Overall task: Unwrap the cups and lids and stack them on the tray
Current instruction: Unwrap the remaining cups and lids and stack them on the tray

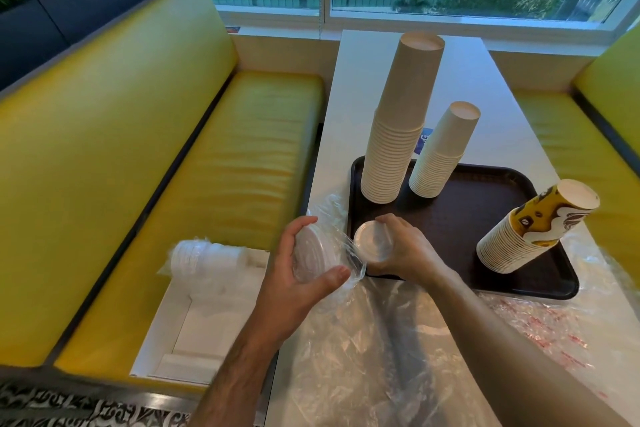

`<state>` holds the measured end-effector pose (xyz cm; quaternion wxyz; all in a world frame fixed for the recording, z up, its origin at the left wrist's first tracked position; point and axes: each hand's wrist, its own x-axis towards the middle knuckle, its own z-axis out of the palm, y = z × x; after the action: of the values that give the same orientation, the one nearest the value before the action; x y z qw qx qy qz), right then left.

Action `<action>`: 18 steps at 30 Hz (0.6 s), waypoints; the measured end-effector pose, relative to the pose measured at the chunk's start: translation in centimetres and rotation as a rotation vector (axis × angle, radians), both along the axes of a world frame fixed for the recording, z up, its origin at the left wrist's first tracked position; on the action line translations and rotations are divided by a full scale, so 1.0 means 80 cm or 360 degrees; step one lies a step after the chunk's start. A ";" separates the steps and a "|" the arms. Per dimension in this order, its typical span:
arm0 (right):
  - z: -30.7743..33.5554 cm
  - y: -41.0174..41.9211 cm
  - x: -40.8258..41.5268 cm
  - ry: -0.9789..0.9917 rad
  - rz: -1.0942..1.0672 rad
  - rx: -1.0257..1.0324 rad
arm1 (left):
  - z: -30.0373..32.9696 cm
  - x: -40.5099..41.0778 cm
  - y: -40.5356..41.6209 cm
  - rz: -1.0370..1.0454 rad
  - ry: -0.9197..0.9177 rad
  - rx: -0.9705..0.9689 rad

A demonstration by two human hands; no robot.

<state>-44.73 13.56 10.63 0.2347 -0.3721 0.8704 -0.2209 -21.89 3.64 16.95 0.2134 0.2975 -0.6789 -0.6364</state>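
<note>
Your two forearms come up from the lower edge, and both are bare: no sleeve, cuff, watch, band or glove shows anywhere along them. Your left hand [304,274] and your right hand [401,250] are bare too, with no rings that can be made out. Fine hair runs along your left forearm, nearest the bottom edge; your right forearm, on the other side of that hand, looks smoother under the light. Your nails are short and plain where they show, as on your left thumb. No more of your body is in view.
</note>
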 end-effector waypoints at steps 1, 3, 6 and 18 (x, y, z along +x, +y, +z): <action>0.000 0.000 -0.001 -0.0018 0.0001 -0.0001 | 0.000 0.000 0.000 0.0001 -0.0001 -0.0002; 0.001 -0.001 -0.002 -0.0064 -0.0005 0.0009 | 0.001 0.000 0.000 0.0002 -0.0001 -0.0007; 0.005 -0.003 -0.004 -0.0077 -0.0019 0.0032 | 0.002 -0.001 0.000 -0.0002 0.0003 -0.0020; 0.041 0.007 -0.005 0.0056 -0.0144 0.0064 | 0.007 0.000 0.003 -0.0027 -0.0003 -0.0043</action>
<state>-45.11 14.12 13.91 0.2167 -0.3314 0.8946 -0.2071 -21.92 3.88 17.47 0.2114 0.2892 -0.6902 -0.6287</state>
